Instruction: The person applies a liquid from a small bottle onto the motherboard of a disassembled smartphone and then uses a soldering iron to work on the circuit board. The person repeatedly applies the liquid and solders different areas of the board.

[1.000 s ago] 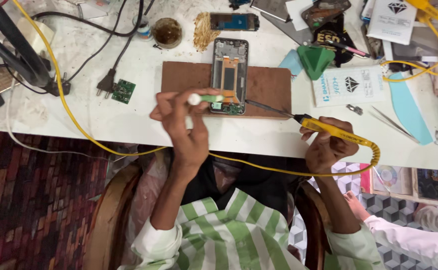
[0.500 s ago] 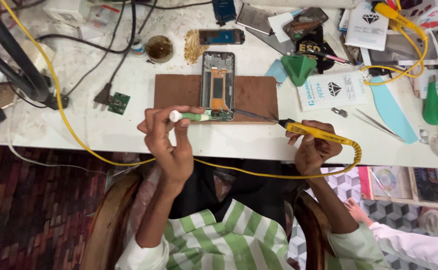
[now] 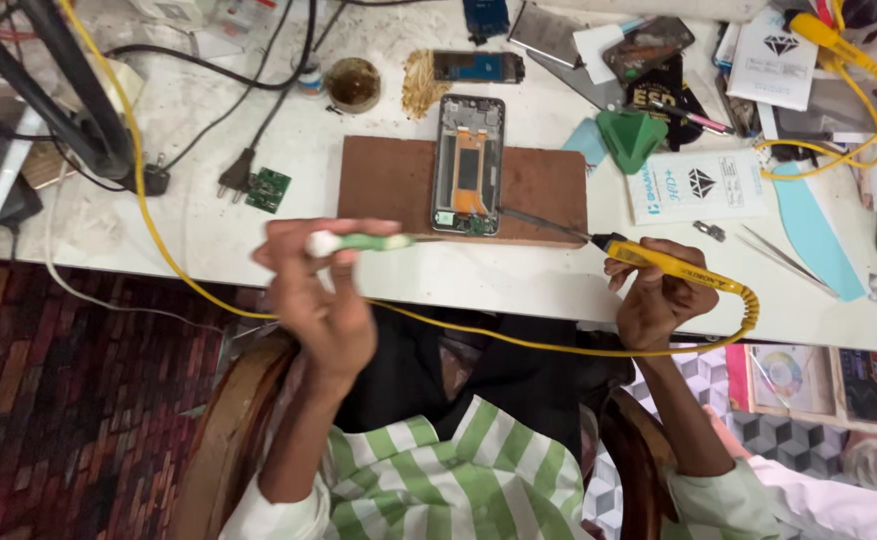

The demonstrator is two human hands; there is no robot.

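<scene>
An opened phone frame (image 3: 469,163) lies on a brown rectangular mat (image 3: 389,185) on the white worktable. My right hand (image 3: 656,298) grips a yellow soldering iron (image 3: 671,262) whose metal tip reaches the phone's lower end. My left hand (image 3: 324,300) is raised below the mat's left corner and pinches a thin green tool with a white end (image 3: 359,242), pointing it toward the phone's bottom. A yellow cable (image 3: 519,342) runs from the iron across my lap.
A small green circuit board (image 3: 268,189) and a black plug (image 3: 237,175) lie left of the mat. A round tin (image 3: 354,84), a second phone part (image 3: 479,67), a green cone (image 3: 631,137), white packets (image 3: 701,185), tweezers (image 3: 779,252) and a black stand (image 3: 79,95) crowd the table.
The view has shifted slightly. My left hand with the green tool has dropped a little toward me; the soldering iron stays at the phone's lower end.
</scene>
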